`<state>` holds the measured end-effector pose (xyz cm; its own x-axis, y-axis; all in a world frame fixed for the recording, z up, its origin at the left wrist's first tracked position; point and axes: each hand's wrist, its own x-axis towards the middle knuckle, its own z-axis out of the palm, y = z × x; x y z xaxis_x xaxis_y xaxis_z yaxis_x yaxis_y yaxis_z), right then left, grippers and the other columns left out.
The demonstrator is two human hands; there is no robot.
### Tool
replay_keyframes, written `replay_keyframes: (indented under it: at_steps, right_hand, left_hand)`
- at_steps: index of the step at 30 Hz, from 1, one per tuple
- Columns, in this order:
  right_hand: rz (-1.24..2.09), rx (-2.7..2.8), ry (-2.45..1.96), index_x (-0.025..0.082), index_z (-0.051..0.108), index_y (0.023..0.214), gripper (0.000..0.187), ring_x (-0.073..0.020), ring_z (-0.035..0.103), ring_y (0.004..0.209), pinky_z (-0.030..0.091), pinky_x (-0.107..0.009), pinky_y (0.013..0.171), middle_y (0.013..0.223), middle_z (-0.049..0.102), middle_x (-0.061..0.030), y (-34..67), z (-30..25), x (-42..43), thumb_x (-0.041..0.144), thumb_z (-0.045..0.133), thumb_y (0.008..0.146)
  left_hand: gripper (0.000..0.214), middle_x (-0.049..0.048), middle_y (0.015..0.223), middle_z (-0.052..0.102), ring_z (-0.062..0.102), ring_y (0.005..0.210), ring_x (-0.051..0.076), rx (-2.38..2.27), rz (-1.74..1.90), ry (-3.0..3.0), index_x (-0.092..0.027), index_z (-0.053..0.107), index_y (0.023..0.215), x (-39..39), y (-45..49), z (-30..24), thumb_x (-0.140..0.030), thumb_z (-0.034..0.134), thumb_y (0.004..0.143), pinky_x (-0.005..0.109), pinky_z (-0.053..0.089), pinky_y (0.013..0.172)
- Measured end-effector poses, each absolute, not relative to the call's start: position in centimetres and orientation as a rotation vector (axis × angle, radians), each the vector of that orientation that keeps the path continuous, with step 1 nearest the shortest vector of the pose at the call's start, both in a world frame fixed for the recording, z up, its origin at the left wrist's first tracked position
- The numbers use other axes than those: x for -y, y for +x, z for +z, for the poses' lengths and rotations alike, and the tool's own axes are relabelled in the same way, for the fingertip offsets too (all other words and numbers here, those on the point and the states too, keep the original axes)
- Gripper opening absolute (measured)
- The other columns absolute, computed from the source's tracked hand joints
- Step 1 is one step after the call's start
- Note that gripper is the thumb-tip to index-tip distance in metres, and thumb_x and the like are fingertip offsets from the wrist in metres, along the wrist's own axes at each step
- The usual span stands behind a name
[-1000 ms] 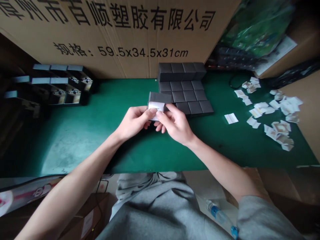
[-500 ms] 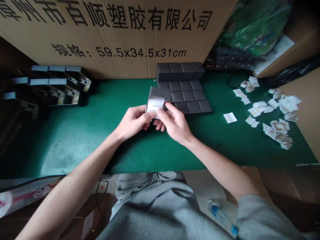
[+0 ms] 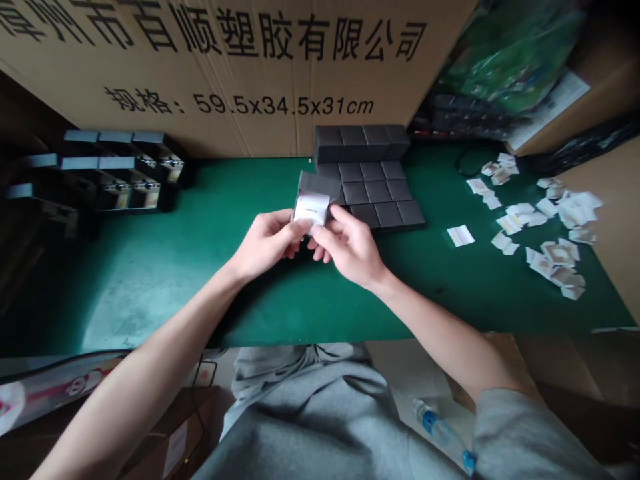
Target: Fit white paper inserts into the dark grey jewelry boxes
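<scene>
Between both hands is a small dark grey box with its lid raised, held over the middle of the green table. A white printed insert lies in its opening, facing me. My left hand grips the box from the left, thumb on the lower edge of the insert. From the right, my right hand holds the same box, its thumb also near the insert's lower edge. The fingers underneath are partly hidden. Just beyond my right hand stand rows of closed dark boxes.
Open dark boxes stand at the left. Folded white paper inserts lie scattered at the right, one insert apart from them. A large printed carton stands behind the green table. Below lies a plastic bottle.
The white insert now lies flatter in the box opening, and my thumbs have shifted slightly along its lower edge. Both hands stay at the same place.
</scene>
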<state>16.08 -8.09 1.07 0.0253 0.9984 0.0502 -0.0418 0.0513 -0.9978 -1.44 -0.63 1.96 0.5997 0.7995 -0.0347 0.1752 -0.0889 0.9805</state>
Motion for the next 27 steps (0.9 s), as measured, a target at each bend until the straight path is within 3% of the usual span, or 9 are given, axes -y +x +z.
replay_keyframes:
  at_steps: [5, 12, 17, 27]
  right_hand:
    - [1.146, 1.212, -1.152, 0.015, 0.055, 0.134, 0.072, -0.0111, 0.066, 0.057, 0.052, -0.023, 0.050, 0.075, 0.070, 0.0037, 16.13, 0.73, 8.06, 0.067, 0.072, 0.087]
    - [1.113, 1.252, -1.121, 0.018, 0.059, 0.125, 0.058, -0.0109, 0.067, 0.059, 0.053, -0.021, 0.051, 0.076, 0.070, 0.0035, 16.35, 0.25, 8.02, 0.060, 0.073, 0.089]
    - [1.071, 1.248, -1.159, 0.018, 0.057, 0.133, 0.065, -0.0121, 0.069, 0.060, 0.055, -0.022, 0.054, 0.075, 0.071, 0.0035, 16.32, 0.30, 8.00, 0.063, 0.072, 0.088]
    - [0.915, 1.344, -1.193, 0.018, 0.059, 0.135, 0.061, -0.0112, 0.066, 0.059, 0.058, -0.025, 0.060, 0.070, 0.066, 0.0065, 15.89, 0.87, 8.37, 0.056, 0.071, 0.089]
  left_hand:
    - [0.035, -0.0012, 0.059, 0.059, 0.052, 0.049, 0.009, -0.781, 0.655, 1.616, -0.016, 0.061, 0.075, 0.55, -1.38, 1.67, -0.045, 0.065, 0.094, 0.020, 0.043, 0.047]
    - [0.029, -0.0005, 0.062, 0.060, 0.051, 0.049, 0.008, -0.719, 0.685, 1.620, -0.015, 0.063, 0.076, 0.54, -1.11, 1.81, -0.039, 0.065, 0.092, 0.019, 0.043, 0.046]
    - [0.034, -0.0013, 0.058, 0.059, 0.052, 0.049, 0.009, -0.797, 0.640, 1.606, -0.016, 0.061, 0.076, 0.66, -1.16, 1.91, -0.045, 0.066, 0.093, 0.020, 0.042, 0.047]
    - [0.049, 0.0002, 0.060, 0.059, 0.052, 0.050, 0.008, -0.844, 0.662, 1.620, -0.015, 0.064, 0.074, 0.83, -0.91, 2.13, -0.062, 0.067, 0.091, 0.019, 0.043, 0.047]
